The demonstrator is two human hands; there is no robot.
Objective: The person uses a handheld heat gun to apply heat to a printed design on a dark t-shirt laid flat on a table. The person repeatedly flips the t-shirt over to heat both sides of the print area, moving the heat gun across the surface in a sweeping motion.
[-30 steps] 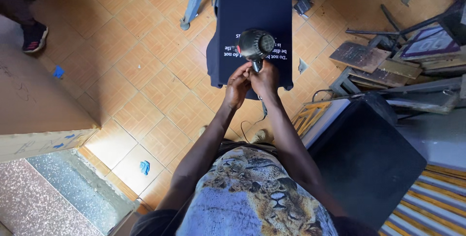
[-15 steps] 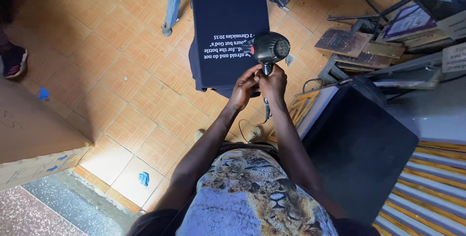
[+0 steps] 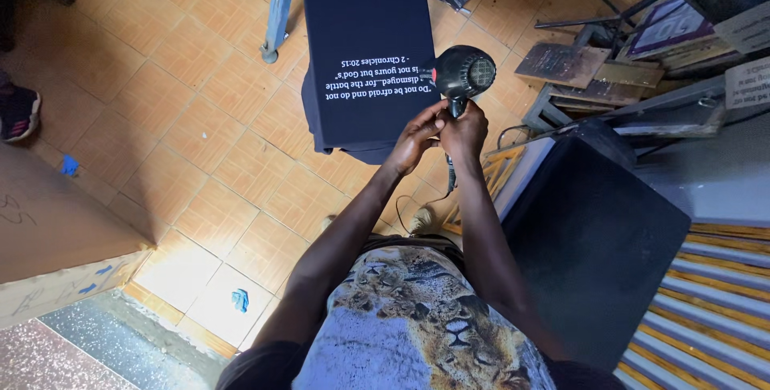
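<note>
Two hands on a hair dryer over a dark shirt

Orange-brown floor tiles (image 3: 160, 117) fill most of the frame, with a pale slab at lower left and a black panel (image 3: 593, 262) at right beside striped cloth. A dark shirt (image 3: 365, 45) with white print lies stretched flat on a board at upper centre, next to a blue stand leg (image 3: 278, 9). Wooden frames (image 3: 593, 69) are stacked at upper right. The black hair dryer (image 3: 464, 73) sits just right of the shirt's edge; its handle runs down toward the person, its barrel points left at the print. The left hand (image 3: 415, 137) and right hand (image 3: 465, 129) are both closed around the handle, touching each other.
</note>
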